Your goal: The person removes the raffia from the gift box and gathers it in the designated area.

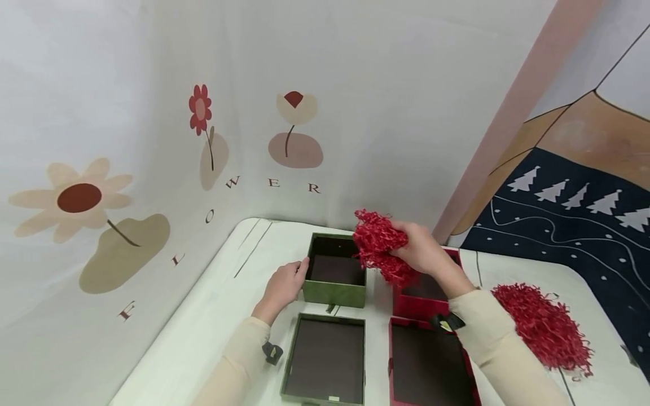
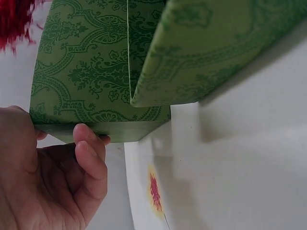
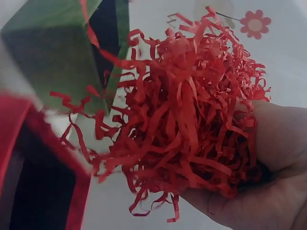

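My right hand [image 1: 424,251] grips a large wad of red shredded paper [image 1: 378,239], held up beside the right rim of an open green box [image 1: 335,294]. Loose strips dangle from the wad [image 3: 187,105] in the right wrist view. At the green box's left wall is my left hand [image 1: 284,283], holding its edge with curled fingers. The left wrist view shows those fingers [image 2: 91,158] against the patterned green side [image 2: 86,62]. Inside, the green box has a dark bottom. A red box [image 1: 418,306] stands to its right, partly hidden behind my right hand and the paper.
Nearer me lie a green lid [image 1: 327,358] and a red lid [image 1: 429,363], their dark insides facing up. A heap of red shredded paper [image 1: 543,327] sits at the right on the white table [image 1: 213,304]. A flower-printed curtain [image 1: 406,113] hangs behind the table.
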A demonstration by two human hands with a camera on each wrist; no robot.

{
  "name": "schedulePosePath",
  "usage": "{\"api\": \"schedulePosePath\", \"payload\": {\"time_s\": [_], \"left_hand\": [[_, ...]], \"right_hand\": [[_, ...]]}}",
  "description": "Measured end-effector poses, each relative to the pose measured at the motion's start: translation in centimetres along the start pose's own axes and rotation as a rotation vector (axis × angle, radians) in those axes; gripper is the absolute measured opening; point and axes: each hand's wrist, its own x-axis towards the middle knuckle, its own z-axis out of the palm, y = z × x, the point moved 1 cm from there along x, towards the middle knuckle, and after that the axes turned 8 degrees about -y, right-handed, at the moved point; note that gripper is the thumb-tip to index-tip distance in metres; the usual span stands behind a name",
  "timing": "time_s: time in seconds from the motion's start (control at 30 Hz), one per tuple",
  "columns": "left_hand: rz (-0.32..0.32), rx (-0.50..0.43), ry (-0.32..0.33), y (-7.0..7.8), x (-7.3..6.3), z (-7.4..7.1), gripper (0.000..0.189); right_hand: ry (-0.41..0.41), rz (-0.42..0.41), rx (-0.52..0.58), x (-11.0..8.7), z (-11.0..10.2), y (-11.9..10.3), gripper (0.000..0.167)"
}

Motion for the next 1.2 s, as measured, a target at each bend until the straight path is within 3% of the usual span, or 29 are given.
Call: {"api": "schedulePosePath", "payload": {"time_s": [0.3,0.43,0.77,0.87,0.93,1.1,1.2], "left_hand": [[0.007,-0.002,-0.022,-0.6,0.4,-0.4,0.058],[0.000,-0.011,-0.021,-0.6,0.4,-0.7,0.057],[-0.022,-0.006,-0.029,-1.3,0.2,-2.3,0.059],[-0.043,-0.008,-0.027,-1.5,0.1,-2.5,0.059],[-0.052,-0.009,-0.025,-1.7,0.0,-2.5,0.059],[-0.059,-0.016,-0.021,-2.0,-0.2,-2.6,0.057],[-0.067,-0.030,-0.024,-2.1,-0.6,-2.6,0.057]], "right_hand": [[0.015,0.052,-0.034,-9.9,-2.8,2.0,0.048],[0.020,0.123,-0.098,-14.0,-3.2,2.7,0.054],[0.019,0.278,-0.218,-20.8,-2.1,4.2,0.062],[-0.022,0.340,-0.244,-22.4,-1.7,4.7,0.064],[-0.092,0.417,-0.236,-23.4,-1.4,5.4,0.066],[-0.228,0.580,-0.148,-25.9,-0.4,7.5,0.070],[-0.246,0.601,-0.141,-27.2,-0.1,8.8,0.068]]}}
